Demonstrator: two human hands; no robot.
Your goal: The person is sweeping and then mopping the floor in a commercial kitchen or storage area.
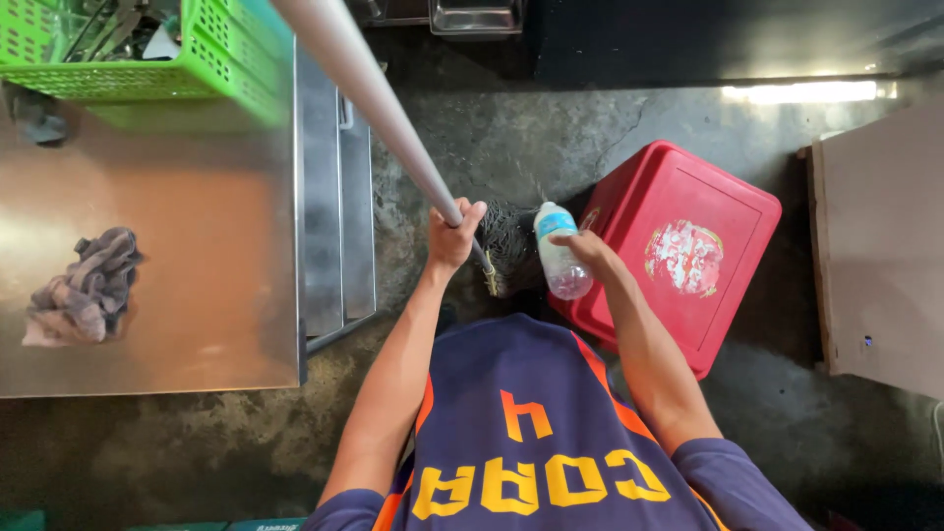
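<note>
I am watching from the head camera, looking straight down. My left hand (452, 234) is sitting just left of centre, fingers wrapped fully around a long grey pole (379, 98) that is running away toward eleven o'clock and out of frame. Below the fist, the pole is ending in a dark bristly broom head (511, 251) that is resting on the wet concrete floor (511, 138). My right hand (590, 251) is sitting at about one o'clock from the left, closed around the side of a clear plastic bottle (559, 251) with a blue label, which is standing between the broom head and a red plastic crate (678, 251) lying at three o'clock. At nine o'clock a steel table (197, 246) is carrying a crumpled grey rag (87, 287), and a green basket (147, 49) is sitting at its far edge, around ten o'clock.
</note>
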